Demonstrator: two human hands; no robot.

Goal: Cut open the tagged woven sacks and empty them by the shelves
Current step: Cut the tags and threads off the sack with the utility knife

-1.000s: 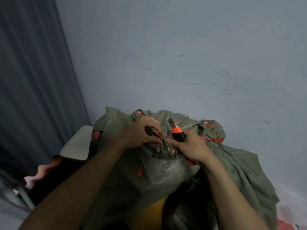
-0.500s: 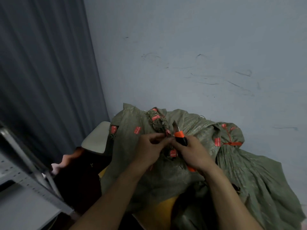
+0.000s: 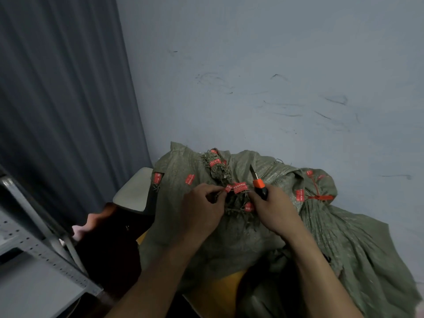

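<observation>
Knife [image 3: 258, 184] in right hand [image 3: 273, 210], near-upright, blade tip uppermost.

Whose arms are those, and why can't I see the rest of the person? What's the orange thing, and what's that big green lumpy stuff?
Those arms belong to a person wearing a camera on the head, so you look down just as they do. There is no robot. The green lump is a woven front sack near a pale wall. The left hand pinches a red tag at its frayed mouth. The right hand grips a knife with an orange collar, blade pointing up. A second sack at the right is tied with a red strap. At the left stand a grey shelf and a dark curtain.
</observation>
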